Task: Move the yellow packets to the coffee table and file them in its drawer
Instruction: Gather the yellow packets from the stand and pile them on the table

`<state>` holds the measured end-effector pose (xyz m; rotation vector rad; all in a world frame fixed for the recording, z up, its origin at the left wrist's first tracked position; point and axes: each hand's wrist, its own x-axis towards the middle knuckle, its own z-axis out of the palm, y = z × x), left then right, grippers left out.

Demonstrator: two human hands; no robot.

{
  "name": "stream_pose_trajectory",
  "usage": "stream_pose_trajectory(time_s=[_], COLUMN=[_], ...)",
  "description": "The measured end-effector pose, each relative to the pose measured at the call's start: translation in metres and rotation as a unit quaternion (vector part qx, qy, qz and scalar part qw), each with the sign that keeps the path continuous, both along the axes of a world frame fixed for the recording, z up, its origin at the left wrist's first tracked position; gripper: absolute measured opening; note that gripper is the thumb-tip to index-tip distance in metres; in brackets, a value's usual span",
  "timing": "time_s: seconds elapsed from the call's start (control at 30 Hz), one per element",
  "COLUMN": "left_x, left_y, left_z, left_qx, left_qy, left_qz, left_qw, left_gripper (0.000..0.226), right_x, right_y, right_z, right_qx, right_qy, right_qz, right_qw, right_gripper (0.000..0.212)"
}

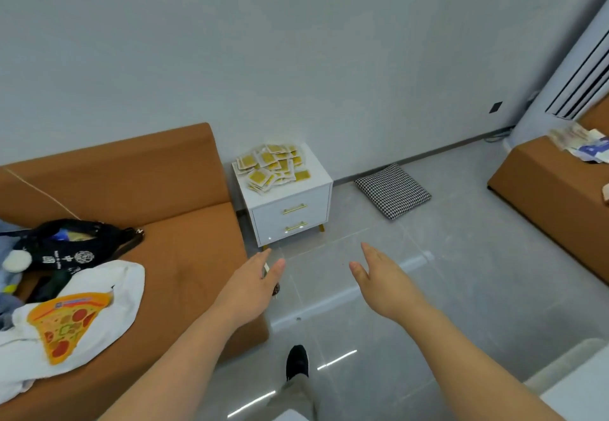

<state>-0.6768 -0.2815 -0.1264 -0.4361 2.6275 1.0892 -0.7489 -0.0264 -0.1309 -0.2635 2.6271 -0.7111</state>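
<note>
Plain pale grey wall (296, 41), dark baseboard (428, 153) along the bottom. Glossy grey tiled floor (445, 289) with streaks of ceiling-light reflection (336, 359). Orange-brown sofa (148, 177) at left against the wall. White two-drawer nightstand (314, 201) with gold handles just beside the sofa's end. Black-and-white checked cushion (392, 190) on the floor near the wall. Second orange-brown seat (543, 190) at right. White floor-standing air conditioner (566, 84) in the right corner, dark wall socket (495, 107) near it.

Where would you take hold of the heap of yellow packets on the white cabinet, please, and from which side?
Probably low at both flanks of the packets, coming from the front. They lie loose and overlapping on the flat cabinet, so the open left hand and right hand should cup them inward.
</note>
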Motion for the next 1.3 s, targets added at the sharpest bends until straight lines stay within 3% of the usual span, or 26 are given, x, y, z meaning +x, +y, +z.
stream_pose_trajectory(time_s=[0.13, 0.23, 0.57, 0.97, 1.13, 1.23, 1.3], left_x=[-0.099, -0.173, -0.368, -0.563, -0.616, -0.645, -0.660], left_y=[-0.034, -0.051, -0.079, -0.130, -0.180, -0.215, -0.234], left_z=[-0.012, -0.016, -0.046, -0.058, -0.104, -0.154, -0.183], left_qx=[0.053, 0.050, 0.058, 0.107, 0.149, 0.194, 0.211], left_qy=[-0.029, -0.044, -0.074, -0.126, -0.174, -0.212, -0.253], left_qz=[0.014, 0.017, 0.010, 0.170, 0.250, 0.333, 0.385], left_qw=[0.998, 0.998, 0.996, 0.971, 0.941, 0.898, 0.862], left_gripper=[0.078, 0.068, 0.071, 0.061, 0.058, 0.036, 0.036], right_x=[-0.084, -0.140, -0.348, -0.598, -0.667, -0.700, -0.715], right_y=[-0.025, -0.038, -0.061, -0.147, -0.207, -0.241, -0.262], right_z=[-0.011, -0.015, -0.031, -0.058, -0.094, -0.129, -0.154], right_qx=[0.032, 0.043, 0.029, 0.058, 0.057, 0.047, 0.035], right_qy=[-0.057, -0.077, -0.066, -0.131, -0.166, -0.210, -0.250], right_qz=[0.001, -0.006, -0.048, 0.105, 0.101, 0.051, -0.013], right_qw=[0.998, 0.996, 0.996, 0.984, 0.979, 0.975, 0.967], right_gripper=[0.066, 0.066, 0.061, 0.058, 0.058, 0.055, 0.051])
